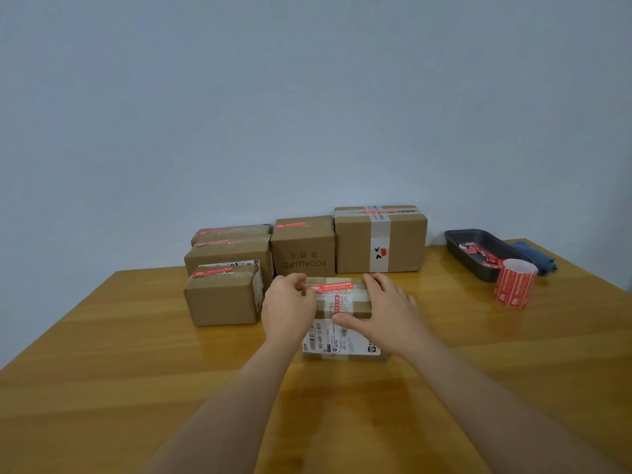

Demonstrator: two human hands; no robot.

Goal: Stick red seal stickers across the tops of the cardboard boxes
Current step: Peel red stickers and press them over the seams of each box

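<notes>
A small cardboard box [343,307] with a white shipping label stands in the middle of the wooden table. A red seal sticker [333,286] lies across its top. My left hand [289,309] holds the box's left end, fingers curled at the sticker's left tip. My right hand [384,311] grips the right end, thumb pressed on the front face and fingers over the top. Behind stand several more boxes, each with a red sticker on top: one near left [222,295], a middle one [304,246] and a tall one [381,239].
A roll of red stickers [514,283] stands at the right. Behind it a dark tray [460,251] holds peeled scraps, with a blue cloth [535,256] beside it. The table [136,354] ends at a wall behind the boxes.
</notes>
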